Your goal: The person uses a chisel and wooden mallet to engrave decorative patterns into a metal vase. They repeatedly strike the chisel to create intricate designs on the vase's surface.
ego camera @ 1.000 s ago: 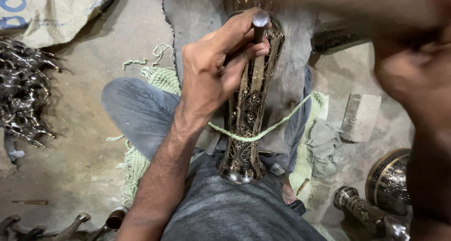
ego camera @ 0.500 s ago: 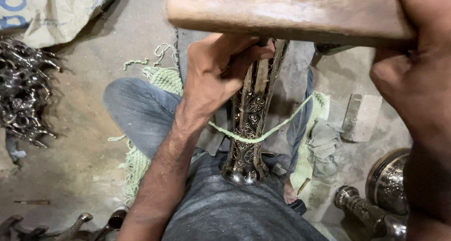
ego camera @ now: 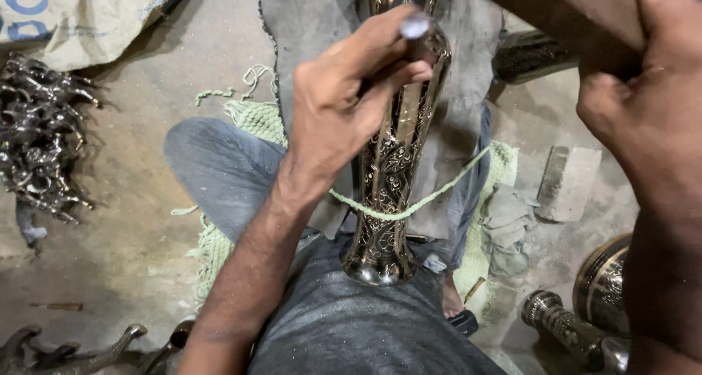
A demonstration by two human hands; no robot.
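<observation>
Dusty concrete floor (ego camera: pixel 131 221), heap of small cast metal figures (ego camera: pixel 40 137) at far left. Left hand (ego camera: pixel 344 104) clamped around steel punch (ego camera: pixel 415 30), tip set on engraved brass vase (ego camera: pixel 391 170), steadied by green cord (ego camera: pixel 409 205) across lap. Right hand (ego camera: pixel 643 119) fisted on wooden mallet handle (ego camera: pixel 556 13), raised above the punch.

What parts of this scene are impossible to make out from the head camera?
- Chisel tip: hidden behind the left hand and its fingers.
- Wooden handle head: cut off by the top edge; right hand covers its lower end.
- Vase mouth: cut off by the top edge.
- Metal pieces at left: too tangled to identify.
</observation>
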